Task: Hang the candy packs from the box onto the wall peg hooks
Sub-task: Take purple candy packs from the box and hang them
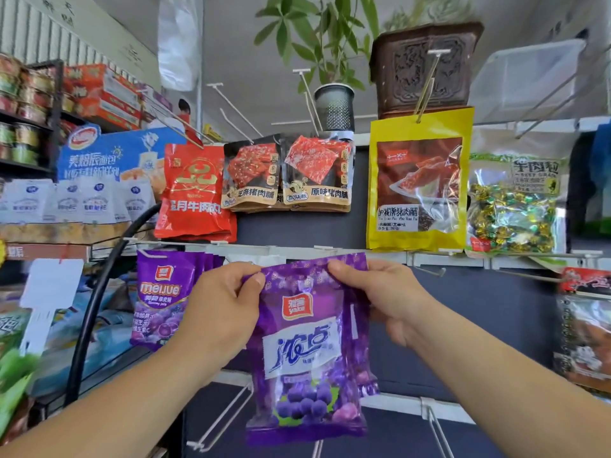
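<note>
Progress: the job is looking partly done. One peg is carrying candy, another batch is being brought to the rail, and the box is not showing, so what is left in it I cannot tell.
Meijue packs (162, 299): hanging just left of the left fingers, one purple front pack with several edges fanning out behind it. I am counting about four, not surely.
Left hand (224, 305): its fingers (256, 279) are pinching the top left corner of the grape packs, thumb in front and the rest curled behind.
Grape packs (307, 352): hanging between the two sets of fingers, held upright against the dark wall panel. One is facing front with at least one more showing behind at the right edge; whether a peg is passing through the hang hole I cannot tell.
Right hand (386, 299): its fingers (344, 269) are pinching the top right corner, closed on the film.
Empty peg hooks: one (224, 418) is jutting out below the left fingers and one (436, 431) below the right fingers, with a third (426, 271) just right of the right fingers.
Row above the fingers: a red stack (195, 193), two dark jerky stacks (253, 173) (317, 173), one yellow pack (420, 186) and one clear bag of wrapped sweets (515, 206) are hanging there.
</note>
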